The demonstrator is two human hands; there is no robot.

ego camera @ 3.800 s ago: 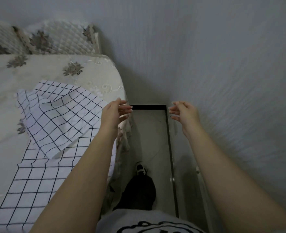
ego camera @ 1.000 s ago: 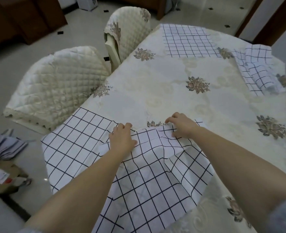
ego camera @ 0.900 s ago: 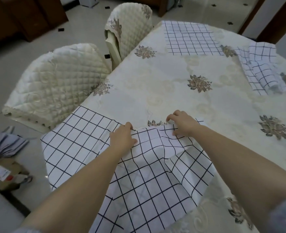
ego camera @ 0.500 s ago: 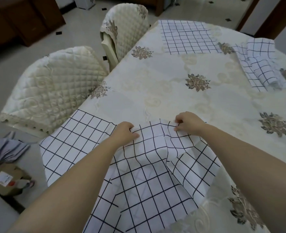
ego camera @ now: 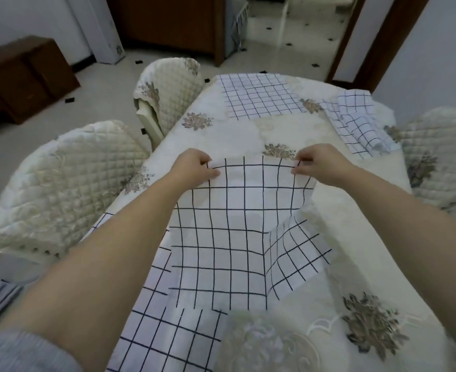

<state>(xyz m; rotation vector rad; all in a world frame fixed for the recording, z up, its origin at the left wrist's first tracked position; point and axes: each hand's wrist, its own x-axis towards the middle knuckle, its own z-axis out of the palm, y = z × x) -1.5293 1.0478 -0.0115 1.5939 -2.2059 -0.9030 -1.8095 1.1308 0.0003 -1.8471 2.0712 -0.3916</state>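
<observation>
Above the table (ego camera: pixel 288 132), both hands — left hand (ego camera: pixel 192 167), right hand (ego camera: pixel 320 167) — pinch the checked cloth's (ego camera: pixel 234 224) far corners.

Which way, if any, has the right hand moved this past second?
Yes: the right hand, pinching the checked cloth, moved forward, up beside the flower motif.

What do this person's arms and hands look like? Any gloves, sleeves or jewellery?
No gloves: the left hand and right hand are bare, with no ring, watch or bracelet showing. Both forearms are uncovered. A pale grey-blue, soft, fuzzy-looking sleeve is pushed up near the left elbow. The right arm leaves the picture before any sleeve shows.
</observation>
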